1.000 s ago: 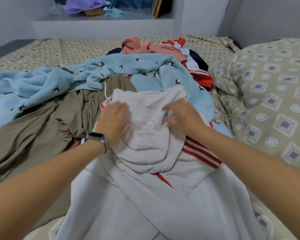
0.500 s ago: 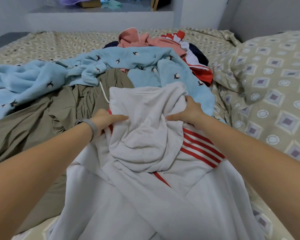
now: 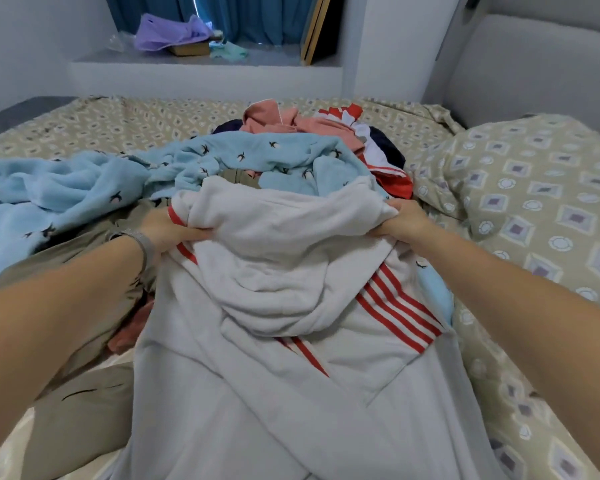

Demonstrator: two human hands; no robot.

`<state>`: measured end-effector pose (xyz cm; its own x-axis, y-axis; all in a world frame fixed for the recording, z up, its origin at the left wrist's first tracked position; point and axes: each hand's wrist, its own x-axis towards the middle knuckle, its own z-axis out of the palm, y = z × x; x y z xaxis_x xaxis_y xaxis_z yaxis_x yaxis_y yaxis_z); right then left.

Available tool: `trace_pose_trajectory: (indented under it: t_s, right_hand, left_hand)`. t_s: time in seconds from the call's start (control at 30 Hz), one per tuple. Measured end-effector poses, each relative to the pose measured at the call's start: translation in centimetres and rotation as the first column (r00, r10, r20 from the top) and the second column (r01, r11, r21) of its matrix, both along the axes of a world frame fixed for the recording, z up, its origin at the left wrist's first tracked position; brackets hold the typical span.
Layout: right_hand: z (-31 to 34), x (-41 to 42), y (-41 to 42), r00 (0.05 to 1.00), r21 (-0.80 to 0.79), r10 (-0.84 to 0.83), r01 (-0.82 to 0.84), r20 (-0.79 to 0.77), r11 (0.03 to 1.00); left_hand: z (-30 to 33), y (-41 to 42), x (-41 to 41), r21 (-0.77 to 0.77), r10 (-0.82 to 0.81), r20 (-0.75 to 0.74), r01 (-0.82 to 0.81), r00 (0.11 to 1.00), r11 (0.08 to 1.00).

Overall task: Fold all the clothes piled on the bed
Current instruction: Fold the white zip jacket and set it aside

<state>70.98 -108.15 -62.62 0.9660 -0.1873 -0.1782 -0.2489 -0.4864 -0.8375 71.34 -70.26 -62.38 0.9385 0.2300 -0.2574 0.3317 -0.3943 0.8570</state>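
White red-striped hoodie [image 3: 291, 393] spread front, rumpled clothes pile [image 3: 187, 168] behind

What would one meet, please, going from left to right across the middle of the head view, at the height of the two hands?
Light blue fleece garment with small dark bird prints → left hand → white hooded sweatshirt with red stripes → right hand → beige patterned pillow.

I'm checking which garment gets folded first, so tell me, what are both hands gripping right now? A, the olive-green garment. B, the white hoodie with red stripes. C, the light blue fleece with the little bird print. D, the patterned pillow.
B: the left hand and the right hand each grip a side of the white hoodie near its hood, red stripes showing below.
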Motion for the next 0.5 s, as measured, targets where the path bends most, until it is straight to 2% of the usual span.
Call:
trace_pose_trajectory:
  t_s: [0.1, 0.23, 0.4, 0.5]
  right_hand:
    - [1.5, 1.4, -0.2, 0.994, -0.066, 0.077, -0.071, 0.079, 0.995]
    - [4.3, 2.9, 0.3, 0.974, -0.063, 0.071, -0.059, 0.216, 0.996]
    - [7.0, 4.3, -0.1, 0.938, 0.012, -0.054, 0.053, 0.341, 0.999]
    - [9.2, 5.2, -0.1, 0.913, 0.051, -0.052, 0.034, 0.405, 0.998]
  left_hand:
    - [2.5, -0.6, 1.2, 0.115, -0.072, 0.075, 0.063, 0.995, 0.991]
    - [6.5, -1.5, 3.1, 0.255, -0.14, 0.212, 0.083, 0.967, 0.963]
    - [10.4, -1.3, 5.2, 0.22, -0.08, 0.392, -0.009, 0.917, 0.975]
    - [12.6, -1.8, 5.7, 0.171, -0.042, 0.478, -0.046, 0.877, 0.984]
